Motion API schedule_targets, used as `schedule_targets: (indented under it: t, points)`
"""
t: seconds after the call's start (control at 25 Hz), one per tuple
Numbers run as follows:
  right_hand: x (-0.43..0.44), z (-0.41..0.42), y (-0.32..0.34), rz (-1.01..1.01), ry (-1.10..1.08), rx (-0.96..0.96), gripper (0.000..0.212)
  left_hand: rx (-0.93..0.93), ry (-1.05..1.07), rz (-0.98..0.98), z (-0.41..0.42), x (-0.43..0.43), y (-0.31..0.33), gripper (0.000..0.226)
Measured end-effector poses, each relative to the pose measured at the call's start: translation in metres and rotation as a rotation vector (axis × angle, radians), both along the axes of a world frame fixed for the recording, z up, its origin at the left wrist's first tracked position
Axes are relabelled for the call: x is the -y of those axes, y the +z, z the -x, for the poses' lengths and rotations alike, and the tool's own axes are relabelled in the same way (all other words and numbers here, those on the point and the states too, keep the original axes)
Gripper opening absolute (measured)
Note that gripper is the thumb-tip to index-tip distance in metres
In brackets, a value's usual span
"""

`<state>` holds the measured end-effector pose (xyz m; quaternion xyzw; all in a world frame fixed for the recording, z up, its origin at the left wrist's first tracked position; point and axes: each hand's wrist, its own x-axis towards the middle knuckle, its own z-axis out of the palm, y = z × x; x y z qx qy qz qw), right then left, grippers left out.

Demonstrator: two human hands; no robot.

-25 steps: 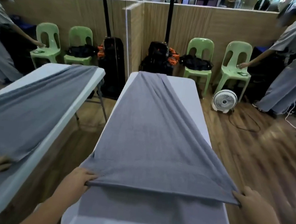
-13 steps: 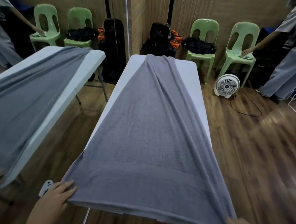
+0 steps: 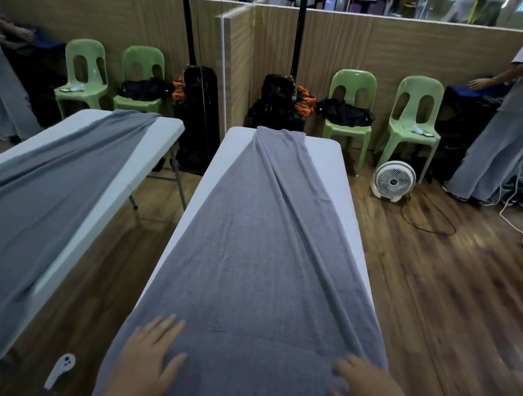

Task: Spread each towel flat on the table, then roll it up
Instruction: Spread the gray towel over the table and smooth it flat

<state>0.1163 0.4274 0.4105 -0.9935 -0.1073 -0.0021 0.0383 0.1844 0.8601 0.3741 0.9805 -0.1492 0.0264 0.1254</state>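
Currently, status by item:

Towel: grey, laid lengthwise along the white table; covers the near end edge to edge, narrows toward the far end, where bare tabletop shows on both sides.
Towel surface: not fully flat; one long raised fold runs diagonally from the far end to the near right edge, ending just beside the right hand.
Left hand: palm down, fingers spread, resting flat on the near left part of the towel; nothing grasped.
Right hand: palm down, fingers extended, pressing the near right part of the towel; nothing grasped.
Mirror, left side: reflects the table, the towel and a hand.
White controller-shaped object: on the wooden floor, left of the table's near end.
Fan: white, on the floor right of the table's far end, cord trailing.
Chairs: green, against the wall beyond the table; dark bags on one.
Other person: standing at far right, in grey clothing.
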Motion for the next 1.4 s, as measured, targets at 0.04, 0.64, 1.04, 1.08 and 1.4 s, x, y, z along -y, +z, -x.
schedule_targets:
  t: [0.04, 0.64, 1.04, 1.08, 1.4]
  points:
    - [-0.019, -0.020, -0.004, -0.080, 0.013, -0.110, 0.041, -0.069, 0.011, -0.011, -0.009, 0.034, 0.003, 0.067]
    - [0.030, 0.011, -0.078, -0.229, -0.415, -0.148, 0.072, -0.222, -0.076, -0.079, -0.001, 0.106, -0.052, 0.072]
    - [0.061, -0.129, -0.060, -0.178, -0.388, -0.007, 0.080, -0.023, 0.035, -0.107, -0.167, 0.012, -0.031, 0.070]
    - [0.057, -0.151, -0.067, -0.154, -0.350, -0.044, 0.083, -0.038, -0.025, -0.136, -0.188, 0.016, -0.031, 0.070]
    - [0.076, -0.146, -0.080, -0.099, -0.473, -0.122, 0.084, -0.075, 0.005, -0.180, -0.192, 0.021, -0.052, 0.066]
